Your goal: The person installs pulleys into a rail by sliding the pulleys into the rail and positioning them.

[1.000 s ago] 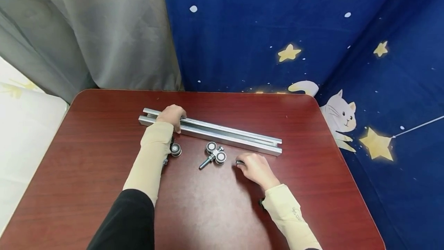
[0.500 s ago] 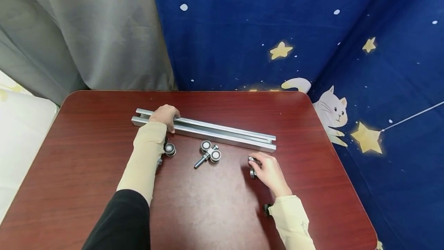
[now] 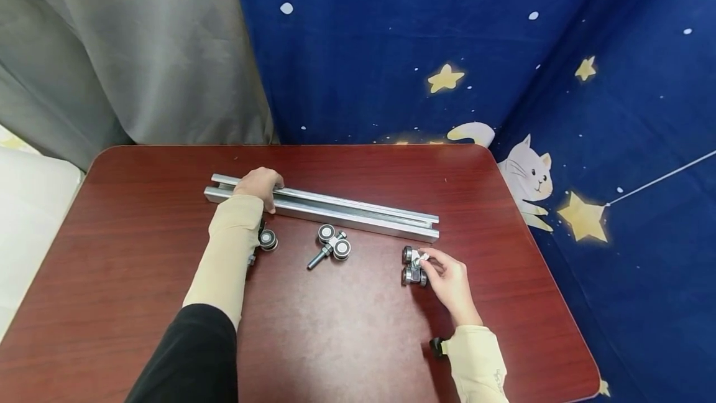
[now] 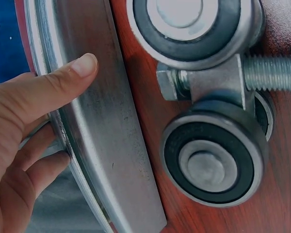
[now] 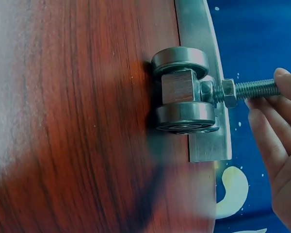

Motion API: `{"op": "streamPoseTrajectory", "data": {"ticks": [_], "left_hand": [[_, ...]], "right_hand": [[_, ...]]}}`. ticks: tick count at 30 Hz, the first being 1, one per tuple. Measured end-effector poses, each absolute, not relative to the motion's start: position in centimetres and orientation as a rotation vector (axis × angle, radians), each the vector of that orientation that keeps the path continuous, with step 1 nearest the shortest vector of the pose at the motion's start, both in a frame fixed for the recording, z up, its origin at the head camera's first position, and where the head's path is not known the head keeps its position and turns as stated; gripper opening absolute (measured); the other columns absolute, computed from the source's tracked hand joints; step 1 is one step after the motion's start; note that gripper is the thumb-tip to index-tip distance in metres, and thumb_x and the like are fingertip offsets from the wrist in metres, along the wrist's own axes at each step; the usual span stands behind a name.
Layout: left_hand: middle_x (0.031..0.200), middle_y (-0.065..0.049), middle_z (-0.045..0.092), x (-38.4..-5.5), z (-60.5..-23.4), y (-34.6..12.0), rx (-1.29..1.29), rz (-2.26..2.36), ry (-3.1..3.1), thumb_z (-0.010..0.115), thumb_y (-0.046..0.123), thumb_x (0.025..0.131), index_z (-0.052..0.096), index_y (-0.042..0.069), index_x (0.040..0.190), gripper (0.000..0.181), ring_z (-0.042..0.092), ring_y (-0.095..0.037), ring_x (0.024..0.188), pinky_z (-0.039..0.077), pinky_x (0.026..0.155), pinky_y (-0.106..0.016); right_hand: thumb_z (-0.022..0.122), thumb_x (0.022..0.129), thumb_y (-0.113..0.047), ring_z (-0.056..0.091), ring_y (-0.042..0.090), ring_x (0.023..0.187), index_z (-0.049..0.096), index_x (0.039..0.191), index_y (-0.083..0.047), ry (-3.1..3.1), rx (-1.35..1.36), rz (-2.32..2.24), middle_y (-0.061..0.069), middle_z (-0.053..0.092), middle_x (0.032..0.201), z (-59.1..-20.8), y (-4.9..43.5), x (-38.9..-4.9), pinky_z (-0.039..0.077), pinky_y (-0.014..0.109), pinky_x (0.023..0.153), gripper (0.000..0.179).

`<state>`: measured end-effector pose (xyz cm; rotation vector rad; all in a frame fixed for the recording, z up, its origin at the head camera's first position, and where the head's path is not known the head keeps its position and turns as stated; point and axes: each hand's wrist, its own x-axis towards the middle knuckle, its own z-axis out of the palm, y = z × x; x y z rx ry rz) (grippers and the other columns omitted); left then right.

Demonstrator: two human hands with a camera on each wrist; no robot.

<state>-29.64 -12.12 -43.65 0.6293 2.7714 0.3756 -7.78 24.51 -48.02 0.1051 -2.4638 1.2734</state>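
My left hand (image 3: pixel 259 186) holds a long silvery metal channel rail (image 3: pixel 363 221) near its left end, thumb against the near side. In the left wrist view that thumb (image 4: pixel 70 77) lies on the rail's smooth wall (image 4: pixel 106 131). My right hand (image 3: pixel 452 282) holds a wheeled roller trolley (image 3: pixel 408 275) just off the rail's right end. Seen from the right wrist, thumb and fingers pinch the tip of its threaded bolt (image 5: pixel 257 89), while its wheels (image 5: pixel 184 114) point away from the hand. Whether the wheels touch the table cannot be told.
A second trolley (image 3: pixel 342 250) lies on the table in front of the rail. Another trolley (image 3: pixel 268 240) sits beside my left wrist, partly hidden by the sleeve. The reddish-brown table (image 3: pixel 347 334) ends at grey and blue curtains (image 3: pixel 358 48).
My right hand has moved right and turned the trolley, so its wheels now show to the left of the fingers. The left hand keeps its hold; the head view has shifted slightly.
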Motion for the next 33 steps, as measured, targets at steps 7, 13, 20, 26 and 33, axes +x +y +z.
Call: {"op": "streamPoseTrajectory", "data": {"ticks": [7, 13, 20, 26, 33], "left_hand": [[0.106, -0.017, 0.062, -29.6, -44.0, -12.0, 0.616, 0.374, 2.762, 0.083, 0.002, 0.051, 0.065, 0.003, 0.106, 0.059, 0.055, -0.031, 0.095, 0.046, 0.081, -0.046], [0.105, -0.017, 0.063, -29.5, -43.9, -11.7, 0.632, 0.38, 2.757, 0.083, 0.002, 0.051, 0.065, 0.002, 0.106, 0.058, 0.055, -0.031, 0.094, 0.046, 0.081, -0.046], [0.101, -0.015, 0.064, -29.3, -43.9, -11.9, 0.622, 0.382, 2.77, 0.084, 0.003, 0.05, 0.066, 0.003, 0.104, 0.057, 0.057, -0.03, 0.091, 0.047, 0.078, -0.046], [0.102, -0.016, 0.064, -29.5, -43.7, -12.0, 0.642, 0.388, 2.755, 0.085, 0.004, 0.048, 0.066, 0.003, 0.104, 0.059, 0.057, -0.031, 0.091, 0.047, 0.077, -0.046], [0.102, -0.017, 0.064, -29.7, -43.3, -12.1, 0.661, 0.385, 2.758, 0.086, 0.005, 0.046, 0.066, 0.002, 0.103, 0.06, 0.057, -0.032, 0.092, 0.047, 0.077, -0.047]], "right_hand": [[0.06, 0.076, 0.014, 0.064, 0.036, 0.083, 0.062, 0.102, 0.012, -2.436, 0.074, 1.343, 0.026, 0.065, 0.094, -46.6, 23.5, -7.2, 0.052, 0.029, 0.072, 0.026], [0.054, 0.079, 0.017, 0.061, 0.041, 0.088, 0.059, 0.101, 0.017, -2.414, 0.029, 1.43, 0.03, 0.063, 0.095, -45.4, 22.9, -6.9, 0.047, 0.013, 0.075, 0.023], [0.056, 0.078, 0.017, 0.062, 0.04, 0.084, 0.06, 0.095, 0.016, -2.38, 0.006, 1.519, 0.029, 0.063, 0.091, -45.8, 23.5, -7.1, 0.047, 0.011, 0.07, 0.018], [0.06, 0.079, 0.011, 0.065, 0.027, 0.082, 0.064, 0.094, 0.009, -2.404, -0.05, 1.515, 0.023, 0.066, 0.089, -47.4, 24.5, -7.4, 0.048, 0.013, 0.07, 0.016], [0.064, 0.077, 0.007, 0.066, 0.018, 0.075, 0.065, 0.09, 0.005, -2.439, -0.069, 1.364, 0.018, 0.067, 0.085, -46.7, 24.6, -6.9, 0.049, 0.012, 0.066, 0.013]]}}
